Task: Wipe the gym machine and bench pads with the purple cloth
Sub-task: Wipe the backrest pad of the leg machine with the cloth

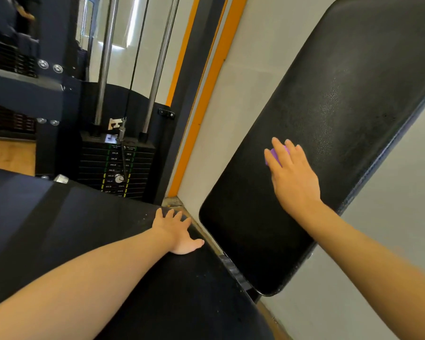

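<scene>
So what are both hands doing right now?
Left hand: open, resting flat on the seat pad.
Right hand: open, pressing the purple cloth against the back pad.

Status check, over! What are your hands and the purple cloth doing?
Right hand flat, pressing purple cloth on back pad. Left hand open on seat pad. Nothing blocking.

A pale wall [233, 77] with orange trim [206, 94] meets a wooden floor [8, 155]; a mirror [133, 33] reflects light.

The back pad's [329, 133] broad upper face lies open; a narrow gap separates it from the bench [157, 290], with the weight stack [117, 168] blocking behind.
</scene>
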